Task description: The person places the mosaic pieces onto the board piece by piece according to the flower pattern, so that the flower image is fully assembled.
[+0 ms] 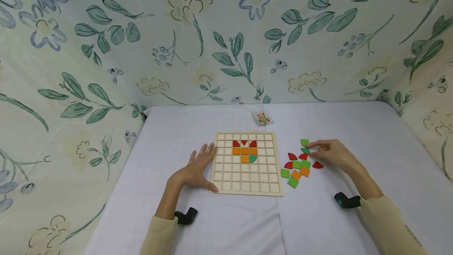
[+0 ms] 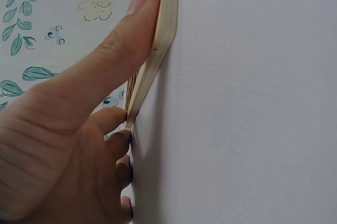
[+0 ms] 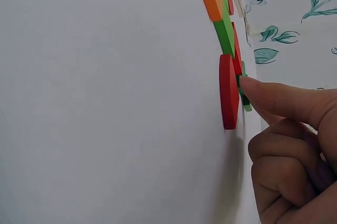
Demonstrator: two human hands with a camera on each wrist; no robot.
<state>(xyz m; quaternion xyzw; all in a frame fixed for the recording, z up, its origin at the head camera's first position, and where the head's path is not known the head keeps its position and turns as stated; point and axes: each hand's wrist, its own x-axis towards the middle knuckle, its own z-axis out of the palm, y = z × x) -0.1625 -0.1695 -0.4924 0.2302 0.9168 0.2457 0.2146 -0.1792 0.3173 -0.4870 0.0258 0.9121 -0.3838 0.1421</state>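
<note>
Board (image 1: 228, 177), centre — tan grid | loose pieces (image 1: 295, 174), centre right — red, orange, green | backdrop (image 1: 209, 70), top: green-and-blue floral

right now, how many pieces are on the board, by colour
Red pieces: 3
Orange squares: 4
Green quarter-round: 1
Total on the board: 8
</note>
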